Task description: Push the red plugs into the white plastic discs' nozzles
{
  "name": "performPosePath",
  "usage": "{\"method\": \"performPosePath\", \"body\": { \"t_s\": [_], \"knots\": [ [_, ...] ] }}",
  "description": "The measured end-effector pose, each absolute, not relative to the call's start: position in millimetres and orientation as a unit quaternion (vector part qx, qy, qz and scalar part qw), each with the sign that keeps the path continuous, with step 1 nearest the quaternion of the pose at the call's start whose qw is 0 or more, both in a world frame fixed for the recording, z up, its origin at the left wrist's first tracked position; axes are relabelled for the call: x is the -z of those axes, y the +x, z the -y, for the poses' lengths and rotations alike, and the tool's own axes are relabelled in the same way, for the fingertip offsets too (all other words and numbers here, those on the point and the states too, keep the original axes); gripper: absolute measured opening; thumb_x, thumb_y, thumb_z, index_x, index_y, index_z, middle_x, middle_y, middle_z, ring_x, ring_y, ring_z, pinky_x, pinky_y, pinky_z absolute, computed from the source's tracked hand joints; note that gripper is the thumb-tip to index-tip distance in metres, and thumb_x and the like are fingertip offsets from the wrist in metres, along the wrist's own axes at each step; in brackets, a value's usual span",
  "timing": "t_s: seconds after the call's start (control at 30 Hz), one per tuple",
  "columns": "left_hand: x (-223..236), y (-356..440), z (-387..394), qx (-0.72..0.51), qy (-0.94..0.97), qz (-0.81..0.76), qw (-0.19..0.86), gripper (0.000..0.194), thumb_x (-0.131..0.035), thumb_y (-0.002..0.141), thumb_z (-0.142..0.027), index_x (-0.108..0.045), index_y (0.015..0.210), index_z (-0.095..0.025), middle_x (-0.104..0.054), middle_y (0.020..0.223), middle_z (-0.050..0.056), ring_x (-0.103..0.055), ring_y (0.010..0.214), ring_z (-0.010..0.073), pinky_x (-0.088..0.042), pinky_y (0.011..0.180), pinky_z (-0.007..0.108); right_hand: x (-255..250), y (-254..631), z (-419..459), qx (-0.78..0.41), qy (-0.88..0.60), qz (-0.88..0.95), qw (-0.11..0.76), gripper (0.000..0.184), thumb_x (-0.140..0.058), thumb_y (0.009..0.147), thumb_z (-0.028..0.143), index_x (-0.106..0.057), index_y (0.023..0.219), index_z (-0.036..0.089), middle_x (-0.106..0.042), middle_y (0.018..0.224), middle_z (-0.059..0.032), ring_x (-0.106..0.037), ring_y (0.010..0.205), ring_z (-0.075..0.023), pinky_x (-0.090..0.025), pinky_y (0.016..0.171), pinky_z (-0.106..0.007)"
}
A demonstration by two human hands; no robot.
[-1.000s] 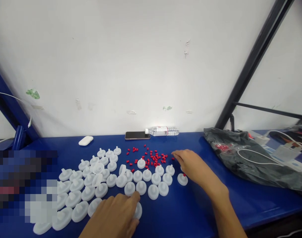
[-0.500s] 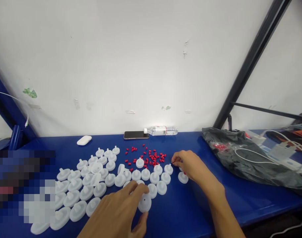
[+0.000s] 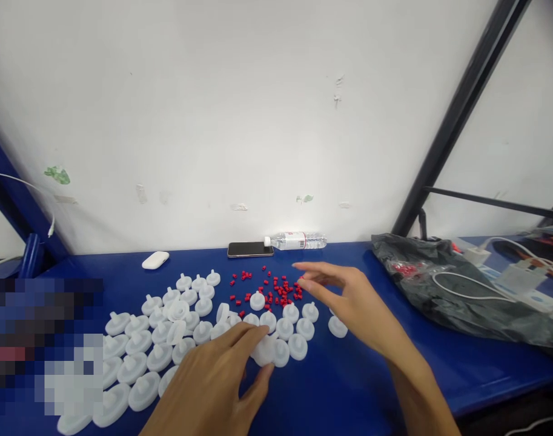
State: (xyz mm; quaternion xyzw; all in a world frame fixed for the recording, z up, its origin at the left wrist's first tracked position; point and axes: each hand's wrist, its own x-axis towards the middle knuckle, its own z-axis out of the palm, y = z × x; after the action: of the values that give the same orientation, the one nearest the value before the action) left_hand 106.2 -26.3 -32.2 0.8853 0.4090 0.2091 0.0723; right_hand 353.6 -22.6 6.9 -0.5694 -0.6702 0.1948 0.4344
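Note:
My left hand (image 3: 217, 375) grips a round white plastic disc (image 3: 263, 351) between thumb and fingers, at the near edge of a group of similar discs. The held disc is slightly blurred. My right hand (image 3: 337, 290) reaches over from the right, thumb and index finger apart, with its fingertips beside a scatter of small red plastic caps (image 3: 283, 290). A single white disc (image 3: 337, 327) lies beneath that hand, partly covered by it. Many white discs with a short central stem (image 3: 144, 390) spread over the left of the table.
Along the wall lie a phone (image 3: 250, 249), a water bottle (image 3: 297, 241) on its side and a white earphone case (image 3: 155, 260). On the right, a dark plastic bag (image 3: 421, 297) has a cable and a small bag of red pieces on it. The tabletop (image 3: 331, 387) is blue.
My right hand has moved left and its fingers have opened from a pinch, uncovering more of the lone disc. My left hand has shifted the held disc slightly away from me, tilting it.

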Motion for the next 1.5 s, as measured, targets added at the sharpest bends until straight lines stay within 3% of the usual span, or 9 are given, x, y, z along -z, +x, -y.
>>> {"method": "performPosePath", "body": {
  "t_s": [0.2,0.4,0.6,0.7,0.8,0.97,1.17,1.37,1.5],
  "knots": [
    [28,103,26,-0.301,0.877,-0.369,0.064,0.035,-0.057,0.095,-0.022,-0.069,0.127,-0.026,-0.077,0.104,0.002,-0.069,0.06,0.0108,-0.06,0.067,0.024,-21,320,49,-0.3,-0.496,0.695,0.425,0.005,-0.079,0.088,0.034,-0.081,0.089,0.029,-0.08,0.09,0.0051,-0.071,0.086,-0.0167,-0.051,0.078,-0.025],
    [27,102,28,-0.354,0.861,-0.362,0.051,0.032,-0.06,0.093,-0.022,-0.07,0.123,-0.026,-0.076,0.112,0.003,-0.063,0.055,0.007,-0.046,0.044,0.018,-18,313,49,-0.317,-0.487,0.698,0.418,0.002,-0.081,0.087,0.03,-0.082,0.087,0.031,-0.08,0.087,0.0068,-0.072,0.083,-0.0163,-0.05,0.078,-0.026],
    [21,102,29,-0.403,0.843,-0.355,0.037,0.031,-0.064,0.094,-0.023,-0.066,0.124,-0.03,-0.076,0.107,-0.001,-0.062,0.056,0.0059,-0.048,0.049,0.016,-16,312,45,-0.394,-0.439,0.676,0.442,0.011,-0.076,0.09,0.037,-0.083,0.088,0.028,-0.08,0.088,0.0008,-0.072,0.087,-0.0198,-0.052,0.08,-0.031],
    [16,101,30,-0.421,0.827,-0.372,-0.023,0.036,-0.061,0.098,-0.03,-0.058,0.134,-0.034,-0.078,0.104,-0.004,-0.057,0.046,0.0042,-0.048,0.05,0.016,-15,308,45,-0.429,-0.447,0.633,0.465,0.022,-0.08,0.086,0.04,-0.077,0.104,0.028,-0.076,0.106,-0.0012,-0.069,0.1,-0.0215,-0.053,0.086,-0.032],
    [14,101,33,-0.423,0.82,-0.379,-0.075,0.037,-0.057,0.101,-0.036,-0.052,0.138,-0.033,-0.08,0.089,-0.009,-0.047,0.035,0.004,-0.046,0.047,0.018,-14,303,45,-0.5,-0.411,0.609,0.459,0.04,-0.072,0.093,0.043,-0.064,0.131,0.033,-0.07,0.126,-0.0032,-0.065,0.116,-0.0219,-0.051,0.095,-0.034],
    [14,102,38,-0.433,0.81,-0.371,-0.135,0.034,-0.054,0.104,-0.034,-0.053,0.137,-0.03,-0.082,0.086,-0.007,-0.062,0.045,0.0057,-0.049,0.052,0.019,-12,296,40,-0.604,-0.341,0.554,0.461,0.038,-0.072,0.092,0.036,-0.061,0.128,0.027,-0.077,0.105,-0.004,-0.07,0.092,-0.0176,-0.05,0.077,-0.028],
    [16,106,40,-0.438,0.8,-0.388,-0.134,0.029,-0.051,0.105,-0.037,-0.061,0.131,-0.029,-0.082,0.086,-0.006,-0.072,0.06,0.0088,-0.055,0.06,0.02,-8,291,36,-0.667,-0.281,0.515,0.46,0.04,-0.078,0.085,0.038,-0.056,0.114,0.023,-0.076,0.093,-0.0024,-0.075,0.084,-0.0183,-0.052,0.076,-0.029],
    [15,105,36,-0.437,0.804,-0.389,-0.106,0.029,-0.052,0.104,-0.04,-0.061,0.131,-0.033,-0.075,0.068,-0.012,-0.056,0.04,0.0056,-0.048,0.05,0.02,-1,284,36,-0.647,-0.274,0.532,0.473,0.044,-0.081,0.081,0.042,-0.055,0.112,0.024,-0.074,0.079,0.0006,-0.076,0.082,-0.021,-0.054,0.073,-0.03],
    [17,103,36,-0.435,0.804,-0.392,-0.104,0.03,-0.058,0.1,-0.041,-0.064,0.128,-0.032,-0.06,0.051,-0.013,-0.044,0.035,0.0067,-0.044,0.045,0.019,2,281,37,-0.639,-0.293,0.53,0.474,0.047,-0.084,0.076,0.043,-0.054,0.106,0.024,-0.072,0.078,0.0008,-0.075,0.08,-0.0216,-0.053,0.067,-0.028]
  ]
}}
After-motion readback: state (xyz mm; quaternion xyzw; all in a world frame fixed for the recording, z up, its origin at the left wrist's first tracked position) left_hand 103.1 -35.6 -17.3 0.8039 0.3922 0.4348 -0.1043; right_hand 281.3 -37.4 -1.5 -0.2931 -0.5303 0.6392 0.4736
